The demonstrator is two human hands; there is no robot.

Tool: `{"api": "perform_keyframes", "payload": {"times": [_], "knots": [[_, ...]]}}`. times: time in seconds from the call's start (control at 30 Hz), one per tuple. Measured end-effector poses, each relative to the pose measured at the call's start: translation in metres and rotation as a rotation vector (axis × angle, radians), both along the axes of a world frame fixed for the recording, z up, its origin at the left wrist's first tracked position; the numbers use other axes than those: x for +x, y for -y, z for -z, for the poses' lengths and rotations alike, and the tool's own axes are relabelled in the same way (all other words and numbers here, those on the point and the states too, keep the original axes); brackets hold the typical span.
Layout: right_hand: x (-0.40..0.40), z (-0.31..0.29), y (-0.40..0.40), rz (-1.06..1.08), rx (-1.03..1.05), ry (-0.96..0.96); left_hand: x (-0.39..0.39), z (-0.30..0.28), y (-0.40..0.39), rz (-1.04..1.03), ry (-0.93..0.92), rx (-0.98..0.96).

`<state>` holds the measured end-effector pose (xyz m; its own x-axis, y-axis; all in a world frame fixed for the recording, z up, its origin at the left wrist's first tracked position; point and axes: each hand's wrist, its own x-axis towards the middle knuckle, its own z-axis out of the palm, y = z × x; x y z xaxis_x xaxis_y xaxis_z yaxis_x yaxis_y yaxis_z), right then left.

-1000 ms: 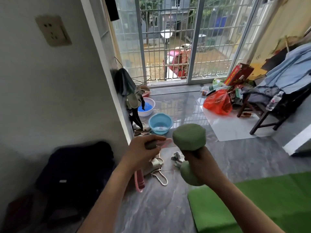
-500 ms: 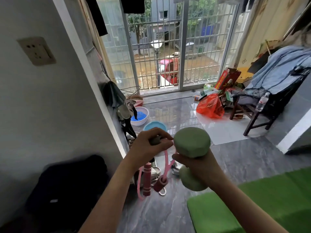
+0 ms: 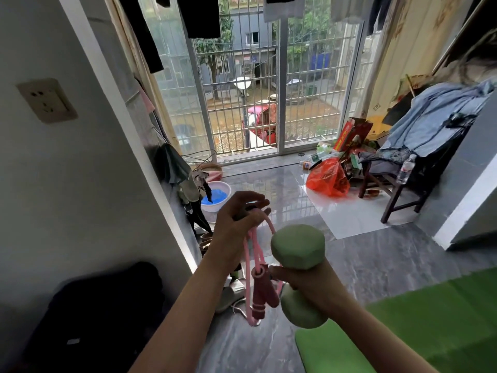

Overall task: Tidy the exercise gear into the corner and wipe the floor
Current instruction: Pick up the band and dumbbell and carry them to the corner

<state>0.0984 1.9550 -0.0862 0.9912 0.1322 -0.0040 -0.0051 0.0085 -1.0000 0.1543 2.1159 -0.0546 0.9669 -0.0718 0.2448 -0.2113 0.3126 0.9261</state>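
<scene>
Nearest, a bright green exercise mat [image 3: 419, 329] lies on the grey marbled floor [image 3: 376, 254] at lower right. Above its edge the right hand [image 3: 309, 282] grips the handle of a sage-green dumbbell [image 3: 298, 246], held upright. Just left, the left hand [image 3: 236, 224] pinches a looped pink skipping rope [image 3: 259, 286], its handles dangling. Farther off stand a white basin [image 3: 219, 196] and a dark wooden chair [image 3: 398, 189].
</scene>
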Motion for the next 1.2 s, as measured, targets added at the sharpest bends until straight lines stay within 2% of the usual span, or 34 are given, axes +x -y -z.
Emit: {"api": "perform_keyframes", "payload": {"times": [0.07, 0.3, 0.4, 0.53, 0.63, 0.7, 0.77, 0.9, 1.0, 1.07, 1.17, 1.2], "knots": [[-0.004, 0.002, 0.000, -0.034, 0.003, -0.027, 0.001, -0.006, 0.016, -0.070, -0.051, -0.110], [-0.013, 0.018, 0.005, -0.031, -0.015, -0.093, -0.009, -0.022, 0.057, -0.098, -0.201, -0.423], [-0.018, 0.021, 0.008, -0.030, -0.005, -0.135, -0.011, -0.023, 0.067, -0.138, -0.334, -0.578], [-0.026, 0.026, 0.017, 0.016, -0.030, -0.172, -0.017, -0.020, 0.072, 0.008, -0.453, -0.860], [-0.032, 0.025, 0.022, 0.010, -0.013, -0.186, -0.019, -0.015, 0.073, 0.061, -0.415, -0.955], [-0.033, 0.027, 0.025, 0.020, 0.000, -0.174, -0.019, -0.018, 0.076, 0.040, -0.391, -0.939], [-0.034, 0.026, 0.027, 0.057, 0.014, -0.176, -0.017, -0.018, 0.077, -0.022, -0.386, -0.788], [-0.032, 0.024, 0.037, 0.075, 0.053, -0.172, -0.009, -0.002, 0.059, -0.198, -0.192, -0.061], [-0.029, 0.024, 0.045, 0.107, 0.057, -0.157, -0.016, 0.012, 0.051, -0.141, -0.198, 0.269], [-0.028, 0.027, 0.047, 0.114, 0.016, -0.147, -0.026, 0.020, 0.055, -0.158, -0.189, 0.217], [-0.032, 0.030, 0.047, 0.106, -0.024, -0.164, -0.031, 0.025, 0.060, -0.133, -0.266, -0.105], [-0.033, 0.034, 0.049, 0.105, -0.040, -0.172, -0.031, 0.024, 0.057, -0.131, -0.290, -0.160]]}}
